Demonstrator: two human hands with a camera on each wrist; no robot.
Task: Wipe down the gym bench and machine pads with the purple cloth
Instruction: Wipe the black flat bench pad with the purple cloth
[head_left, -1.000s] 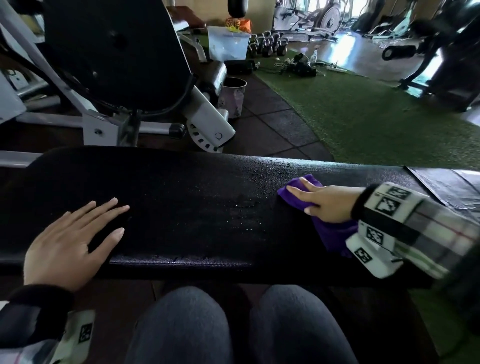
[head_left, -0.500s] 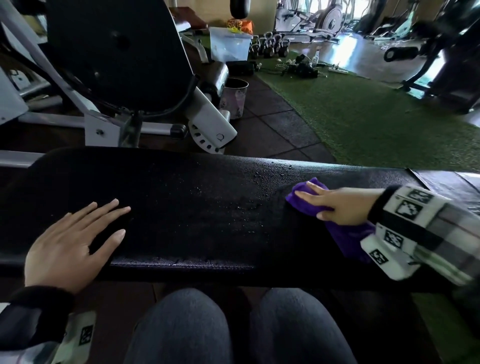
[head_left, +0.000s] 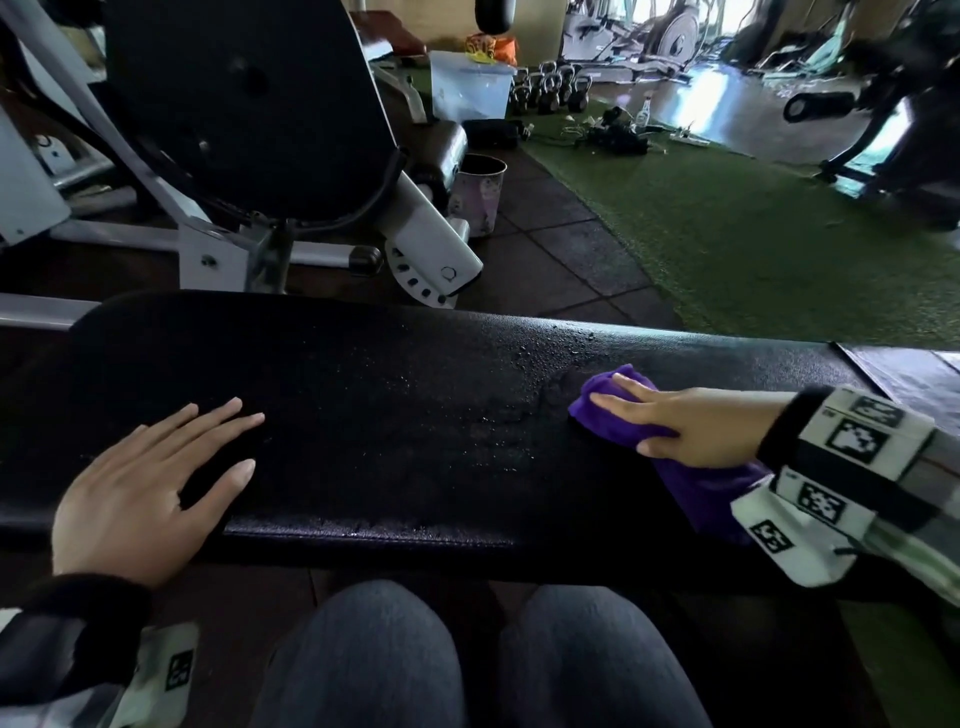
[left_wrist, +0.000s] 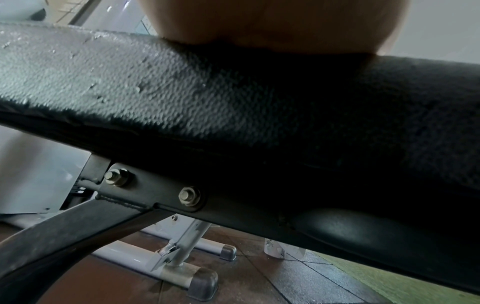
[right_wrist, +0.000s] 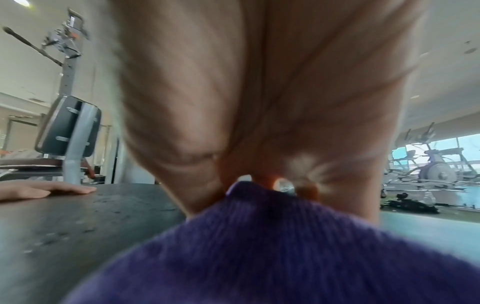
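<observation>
The head view looks forward and down on the bench (head_left: 395, 415) from above. The left wrist view sits very near its front edge, low, facing under the padding. The right wrist view looks along the bench top; all three share this bench.
</observation>
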